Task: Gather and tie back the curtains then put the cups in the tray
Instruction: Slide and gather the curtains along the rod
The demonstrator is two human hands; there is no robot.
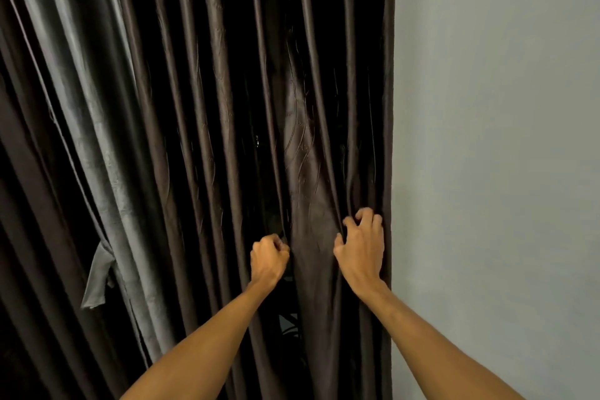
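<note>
Only the head view to go on here, and it's basically all dark brown curtain (pixel 227 107), filling the left and centre of the frame, with a plain pale wall (pixel 487 140) down the right side. The step in hand looks like the gathering. The tip would be to bunch the pleats fold by fold toward one side instead of yanking a single handful, and to hold both grips at about the same height so the bundle comes together evenly. Don't drag downward either, since slick fabric like this probably slips and the top fixing (out of frame) takes the strain. A grey strip of cloth (pixel 97 279) dangles off the lighter grey panel (pixel 81 107) at lower left. It might be the tie-back, can't tell for sure, but it's well apart from both hands, so one hand would have to let go to reach it. Pose-wise, both bare forearms come up from the bottom edge. The left hand (pixel 268 256) is balled into a fist around a fold at lower centre. The right hand (pixel 360 250) sits a bit higher, just beside the curtain's right edge, fingers clawed into the pleats, with a flat stretch of fabric pulled between the two hands. No cups or tray in sight.
</note>
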